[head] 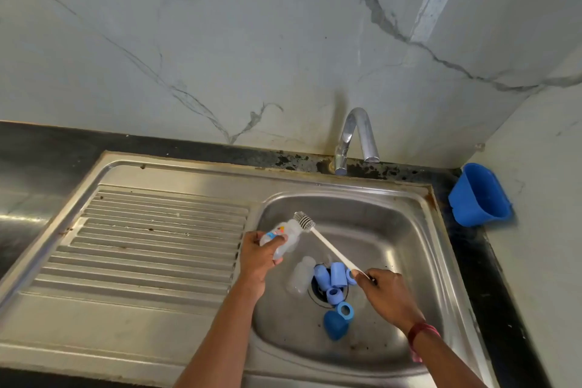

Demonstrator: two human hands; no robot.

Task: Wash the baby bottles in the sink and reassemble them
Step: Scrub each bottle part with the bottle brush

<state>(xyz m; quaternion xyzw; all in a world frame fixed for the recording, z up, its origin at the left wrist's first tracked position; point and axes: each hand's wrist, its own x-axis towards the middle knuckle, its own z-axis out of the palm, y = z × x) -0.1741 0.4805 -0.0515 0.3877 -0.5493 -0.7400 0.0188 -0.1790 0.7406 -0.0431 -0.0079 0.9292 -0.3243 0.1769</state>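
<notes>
1. Two hands share the work: the left hand (256, 257) has its fingers curled around a clear baby bottle (285, 238), and the right hand (385, 293) pinches the far end of the white handle of a bottle brush (330, 249)
2. The held bottle is above the left side of the sink (409, 230), tilted, with one end just beside the grey brush head (304, 221), which seems to be not inside
3. For a good scrub I would line the handle up with the bottle, push the head down to the bottom and turn it; a grip nearer to the head should give more control
4. The bottle is transparent plastic with a small colourful print, probably slippery when wet
5. A second clear bottle (300, 276) and several blue rings (337, 274) lie around the drain
</notes>
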